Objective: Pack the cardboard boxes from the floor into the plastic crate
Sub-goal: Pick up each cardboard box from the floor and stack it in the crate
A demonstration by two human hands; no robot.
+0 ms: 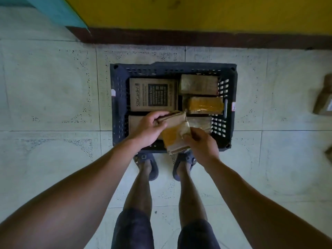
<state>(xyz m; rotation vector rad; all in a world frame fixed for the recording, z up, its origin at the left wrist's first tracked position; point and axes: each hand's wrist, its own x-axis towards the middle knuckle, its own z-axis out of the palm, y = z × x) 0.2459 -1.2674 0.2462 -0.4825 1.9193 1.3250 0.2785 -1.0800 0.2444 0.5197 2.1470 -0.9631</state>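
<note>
A dark blue plastic crate (118, 97) stands on the tiled floor in front of my feet. Inside lie a flat printed cardboard box (153, 94) at the left, a taped brown box (198, 84) at the back right, a yellow-taped box (204, 105) below it, and another box (201, 122) partly hidden. Both hands hold a taped cardboard box (175, 133) above the crate's near side. My left hand (150, 128) grips its upper left end. My right hand (201, 144) grips its right edge.
Another cardboard box (323, 99) lies on the floor at the far right, and a further piece (329, 152) shows at the right edge. A yellow wall with a dark skirting (197, 37) runs behind the crate. My sandalled feet (149, 164) stand just before it.
</note>
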